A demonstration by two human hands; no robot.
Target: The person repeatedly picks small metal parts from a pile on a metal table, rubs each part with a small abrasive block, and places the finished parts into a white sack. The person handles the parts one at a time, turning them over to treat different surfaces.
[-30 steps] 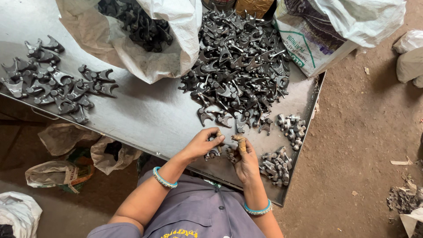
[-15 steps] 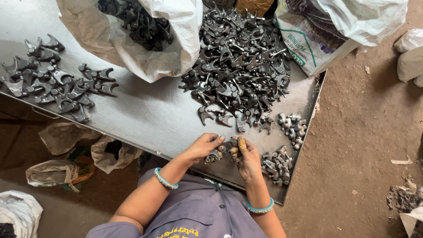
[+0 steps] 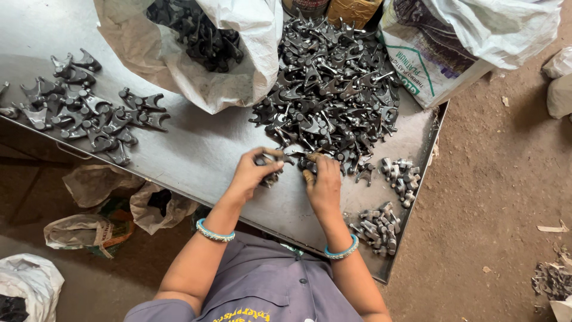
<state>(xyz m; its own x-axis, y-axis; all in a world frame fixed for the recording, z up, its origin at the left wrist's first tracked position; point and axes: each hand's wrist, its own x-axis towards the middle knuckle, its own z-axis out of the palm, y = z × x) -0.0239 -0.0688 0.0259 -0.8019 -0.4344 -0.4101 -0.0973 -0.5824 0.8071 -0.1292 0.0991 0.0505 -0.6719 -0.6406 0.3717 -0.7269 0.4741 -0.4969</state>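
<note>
- Sheet-metal table — dull grey, scuffed, flat, with a thin raised lip along its right edge; it stands over a dirt floor.
- White woven sack lies slumped on the tabletop, mouth open, dark forked castings showing inside.
- Large heap of forked metal parts — dark, oily-looking castings with two prongs and a round hub, tangled at the table's far middle.
- Smaller spread of the same forks lies at the table's left end.
- Two clusters of small silvery cylindrical pieces sit by the right edge.
- Left hand: wrist bent, fingers curled and closed around one dark forked part at the heap's near edge.
- Right hand: knuckles up, fingertips pinching a small brownish piece just beside that part.
</note>
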